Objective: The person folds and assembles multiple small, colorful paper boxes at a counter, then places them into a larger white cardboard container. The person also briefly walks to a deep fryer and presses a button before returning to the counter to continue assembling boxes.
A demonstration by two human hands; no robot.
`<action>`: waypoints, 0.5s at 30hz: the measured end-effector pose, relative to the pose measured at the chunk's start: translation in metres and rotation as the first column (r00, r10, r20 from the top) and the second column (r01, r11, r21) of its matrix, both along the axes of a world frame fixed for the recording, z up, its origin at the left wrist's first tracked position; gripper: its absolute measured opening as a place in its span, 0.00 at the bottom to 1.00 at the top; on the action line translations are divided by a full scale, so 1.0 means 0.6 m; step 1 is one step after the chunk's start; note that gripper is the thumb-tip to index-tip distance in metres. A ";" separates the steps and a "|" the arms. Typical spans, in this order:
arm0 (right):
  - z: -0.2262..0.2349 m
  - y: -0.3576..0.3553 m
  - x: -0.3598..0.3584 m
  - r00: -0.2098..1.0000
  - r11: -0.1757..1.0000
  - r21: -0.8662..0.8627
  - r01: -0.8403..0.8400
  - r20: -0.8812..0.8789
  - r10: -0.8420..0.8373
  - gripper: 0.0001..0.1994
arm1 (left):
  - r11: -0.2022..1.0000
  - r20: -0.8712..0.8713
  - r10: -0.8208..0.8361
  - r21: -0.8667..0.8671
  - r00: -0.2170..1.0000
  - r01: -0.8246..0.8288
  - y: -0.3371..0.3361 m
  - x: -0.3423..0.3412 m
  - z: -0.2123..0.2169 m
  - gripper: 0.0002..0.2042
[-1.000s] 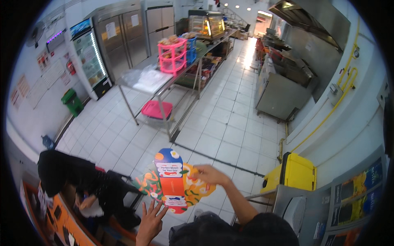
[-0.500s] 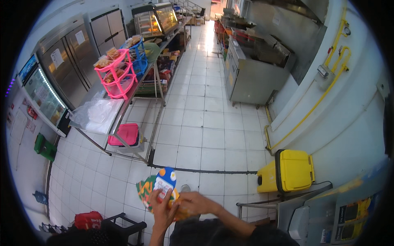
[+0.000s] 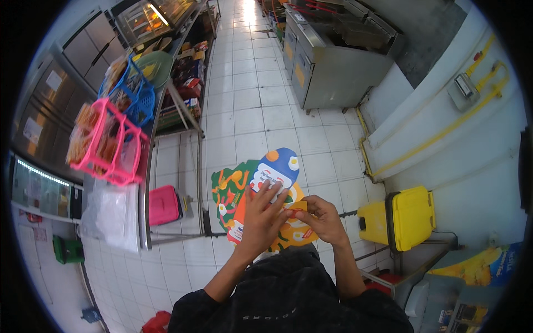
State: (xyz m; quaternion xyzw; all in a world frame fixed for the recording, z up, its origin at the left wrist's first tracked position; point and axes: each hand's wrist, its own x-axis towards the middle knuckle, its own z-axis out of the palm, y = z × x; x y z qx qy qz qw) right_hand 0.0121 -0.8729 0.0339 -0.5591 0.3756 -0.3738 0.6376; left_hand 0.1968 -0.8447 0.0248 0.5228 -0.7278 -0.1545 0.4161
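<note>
In front of my body is a large, colourful printed cardboard cut-out. It has a green part (image 3: pixel 236 176) with orange shapes, a blue-and-white rounded part (image 3: pixel 282 162) and a yellow-orange lower part (image 3: pixel 297 237). My left hand (image 3: pixel 261 219) holds it, with fingers spread across the white area and the thumb near the right hand. My right hand (image 3: pixel 326 221) pinches a small orange flap (image 3: pixel 298 206) at the right side, thumb and forefinger pressed together. The two thumbs nearly meet at a small red patch. The back of the cut-out is hidden.
At left is a steel table (image 3: pixel 145 222) with a pink rack (image 3: pixel 136 158), a blue basket (image 3: pixel 141 91) and clear plastic bags (image 3: pixel 114 213). A pink-lidded box (image 3: pixel 164 204) stands beneath. A yellow bin (image 3: pixel 411 219) is right, a steel cooking unit (image 3: pixel 336 77) ahead, on white floor tiles (image 3: pixel 227 144).
My view has tilted down and closer to the hands. The cut-out now spreads wider, and both hands appear further up and right in the picture. My right hand has shifted to its right edge.
</note>
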 end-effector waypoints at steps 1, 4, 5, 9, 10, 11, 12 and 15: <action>-0.005 -0.042 0.003 0.999 1.000 0.019 0.014 0.041 -0.015 0.11 | 1.000 0.039 -0.015 -0.011 0.999 0.015 -0.046 0.005 -0.005 0.22; -0.009 -0.174 0.023 0.998 0.996 0.086 -0.031 -0.055 0.036 0.10 | 0.999 -0.012 -0.030 -0.041 0.999 0.029 -0.175 0.033 -0.018 0.19; -0.007 -0.222 0.035 0.984 0.997 0.061 -0.040 -0.170 0.050 0.10 | 0.998 -0.031 -0.028 -0.059 0.999 0.026 -0.218 0.047 -0.019 0.18; 0.003 -0.423 0.122 0.956 0.931 -0.364 -0.016 -0.279 -0.093 0.18 | 0.992 -0.078 0.124 0.009 0.989 -0.124 -0.362 0.116 -0.015 0.14; 0.003 -0.472 0.144 0.949 0.818 -0.575 -0.024 -0.270 -0.162 0.19 | 0.983 -0.088 0.182 0.043 0.979 -0.178 -0.392 0.134 -0.016 0.13; 0.003 -0.510 0.163 0.934 0.795 -0.596 -0.108 -0.336 -0.125 0.18 | 0.968 -0.100 0.246 0.086 0.964 -0.238 -0.422 0.149 -0.019 0.11; 0.001 -0.553 0.185 0.912 0.761 -0.620 -0.191 -0.399 -0.095 0.18 | 0.961 -0.176 0.271 0.101 0.946 -0.256 -0.456 0.163 -0.024 0.14; -0.009 -0.690 0.246 0.893 0.696 -0.643 -0.318 -0.450 -0.008 0.12 | 0.945 -0.243 0.323 0.128 0.915 -0.300 -0.575 0.219 -0.036 0.13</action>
